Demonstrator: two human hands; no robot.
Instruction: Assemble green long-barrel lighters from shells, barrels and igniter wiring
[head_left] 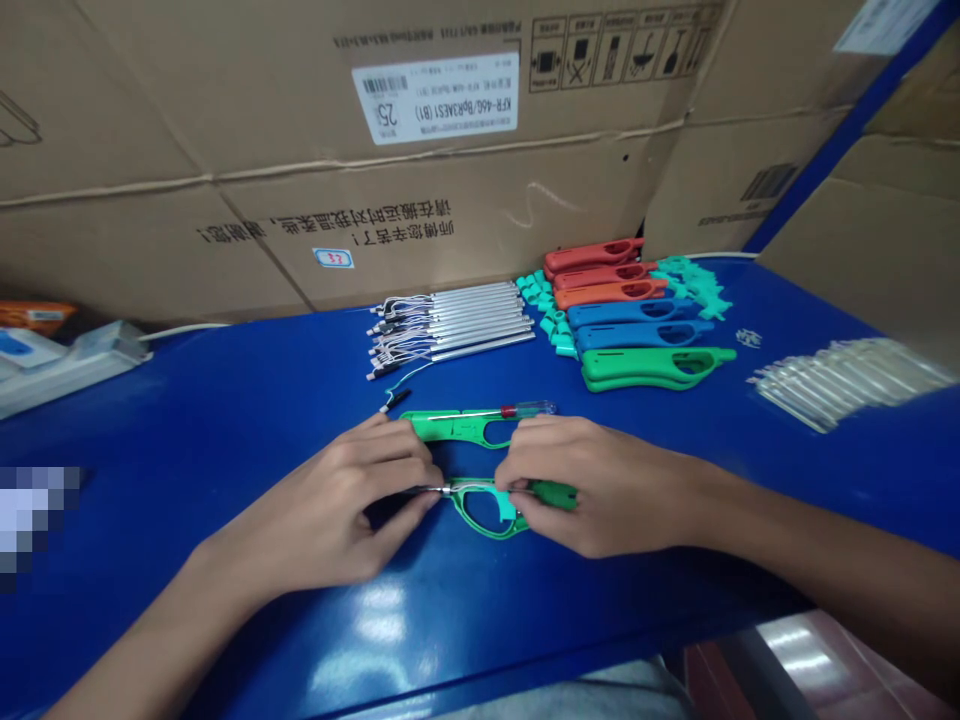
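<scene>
Left hand [352,500] lies low on the blue surface [225,420], its fingertips pinched on the thin metal tube [431,489] that sticks out of the left end of a green lighter shell [487,505]. That shell lies near the front edge, between the two hands. Right hand [585,485] grips the shell's right end, fingers curled over the handle and thumb at the trigger loop. Just beyond the hands lies a second green shell half [465,425] with a clear-handled screwdriver [525,409] resting along its top edge — a small black-tipped wire [395,399] lies at its left.

Farther back, left to right: a grey power strip [67,365] at the far left, a row of metal tubes with wires [457,325], small teal parts [551,315], a stack of red, orange, blue and green shells [637,320], and clear plastic pieces [847,380] at the right. Cardboard boxes [375,150] wall the back.
</scene>
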